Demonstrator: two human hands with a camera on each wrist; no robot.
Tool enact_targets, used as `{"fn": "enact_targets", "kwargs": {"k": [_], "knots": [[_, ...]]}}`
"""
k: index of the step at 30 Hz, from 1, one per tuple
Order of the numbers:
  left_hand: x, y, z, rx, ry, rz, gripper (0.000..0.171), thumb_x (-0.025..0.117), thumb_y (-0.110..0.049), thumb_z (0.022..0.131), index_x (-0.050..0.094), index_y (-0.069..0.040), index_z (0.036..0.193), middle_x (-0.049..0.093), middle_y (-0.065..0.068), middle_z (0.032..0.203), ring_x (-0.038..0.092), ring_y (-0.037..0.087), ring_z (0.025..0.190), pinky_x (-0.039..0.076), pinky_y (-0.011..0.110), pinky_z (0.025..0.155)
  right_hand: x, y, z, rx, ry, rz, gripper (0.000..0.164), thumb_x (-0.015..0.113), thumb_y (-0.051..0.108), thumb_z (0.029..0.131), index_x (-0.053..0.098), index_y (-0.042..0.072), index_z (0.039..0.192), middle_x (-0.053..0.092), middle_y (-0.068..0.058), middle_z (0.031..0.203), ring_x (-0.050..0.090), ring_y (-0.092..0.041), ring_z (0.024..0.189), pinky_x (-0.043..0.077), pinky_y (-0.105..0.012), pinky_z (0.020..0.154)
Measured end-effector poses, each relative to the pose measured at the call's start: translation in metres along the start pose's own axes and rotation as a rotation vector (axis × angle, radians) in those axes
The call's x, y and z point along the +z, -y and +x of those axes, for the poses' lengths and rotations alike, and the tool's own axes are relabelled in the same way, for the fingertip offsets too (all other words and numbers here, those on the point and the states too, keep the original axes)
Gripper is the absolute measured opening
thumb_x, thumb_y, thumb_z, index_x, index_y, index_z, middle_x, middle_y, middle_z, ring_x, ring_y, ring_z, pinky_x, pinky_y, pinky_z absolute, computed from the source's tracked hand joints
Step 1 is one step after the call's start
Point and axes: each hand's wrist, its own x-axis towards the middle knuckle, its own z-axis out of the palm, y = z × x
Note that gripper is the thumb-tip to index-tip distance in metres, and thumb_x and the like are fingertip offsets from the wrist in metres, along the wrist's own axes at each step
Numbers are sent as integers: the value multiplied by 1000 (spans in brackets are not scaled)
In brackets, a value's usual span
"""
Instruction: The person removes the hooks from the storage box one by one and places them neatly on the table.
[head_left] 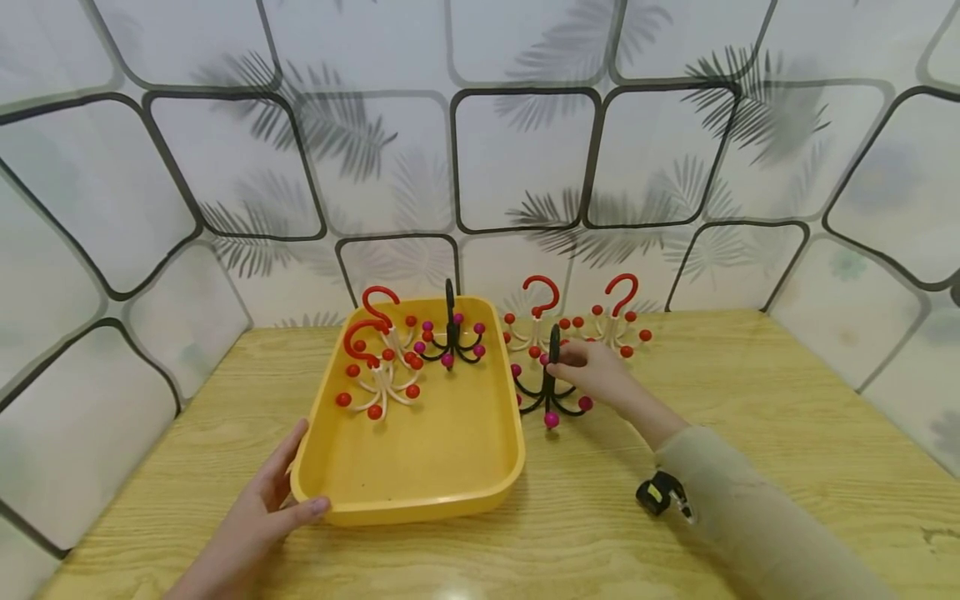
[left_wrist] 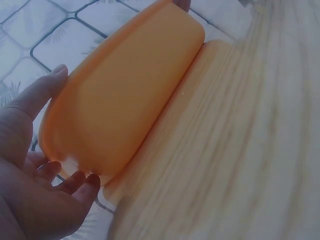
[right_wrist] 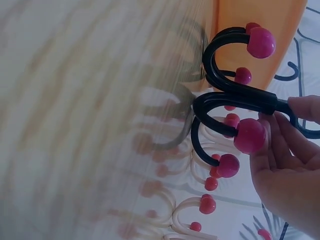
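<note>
We see the left hand (head_left: 258,500), fingers clamped on a smooth, round-cornered yellow tray (head_left: 427,454), and the right hand (head_left: 603,377), fingers pinching a glossy, curve-armed black hook (head_left: 550,385) beside it.

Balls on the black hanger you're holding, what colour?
The balls are bright pink, clearest in the right wrist view.

We wear a plain, pale beige fabric sleeve (head_left: 765,517) on our right arm (head_left: 660,423); beside its edge sits a small black blocky device (head_left: 647,502) with a yellow patch (head_left: 655,494). Our left hand (head_left: 258,504) and right hand (head_left: 600,373) are bare.
</note>
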Motion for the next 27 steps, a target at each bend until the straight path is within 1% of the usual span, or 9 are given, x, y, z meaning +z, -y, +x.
{"fn": "enact_targets", "kwargs": {"k": [5, 9, 12, 14, 19, 27], "knots": [[0, 1, 0, 9, 1, 2, 90, 66, -12, 91, 3, -18, 155, 5, 14, 158, 43, -9, 113, 40, 14, 88, 2, -1, 0, 51, 9, 86, 30, 68, 27, 89, 69, 6, 110, 67, -9, 106, 59, -27, 101, 48, -45, 86], [0, 0, -1, 7, -3, 11, 90, 66, -12, 90, 3, -18, 155, 5, 14, 158, 41, -4, 118, 39, 13, 88, 2, -5, 1, 67, -2, 144, 27, 70, 26, 88, 70, 5, 104, 68, -8, 101, 59, -27, 99, 48, -45, 86], [0, 0, -1, -1, -6, 12, 91, 66, -13, 90, 3, -19, 155, 5, 14, 158, 39, 2, 123, 39, 13, 88, 2, -6, 0, 69, -14, 153, 27, 72, 28, 86, 71, 5, 101, 68, -7, 98, 59, -25, 96, 48, -44, 85], [0, 0, 0, -6, -6, 10, 91, 66, -13, 90, 3, -20, 155, 5, 13, 158, 38, 5, 125, 38, 12, 88, 2, -7, 0, 79, -21, 155, 27, 73, 29, 85, 71, 6, 99, 67, -6, 97, 58, -25, 95, 47, -44, 85], [-1, 0, 0, -10, -9, 18, 90, 66, -14, 90, 3, -20, 155, 5, 13, 158, 39, 3, 123, 38, 12, 88, 2, -7, 2, 105, -46, 151, 26, 76, 32, 83, 72, 8, 93, 67, -4, 94, 57, -24, 93, 46, -42, 83], [0, -1, 0, -17, -8, 24, 91, 66, -14, 90, 3, -20, 155, 5, 13, 158, 38, 9, 127, 39, 12, 88, 2, -6, 2, 116, -64, 130, 25, 77, 32, 81, 72, 9, 87, 68, -2, 91, 58, -22, 91, 47, -40, 80]]}}
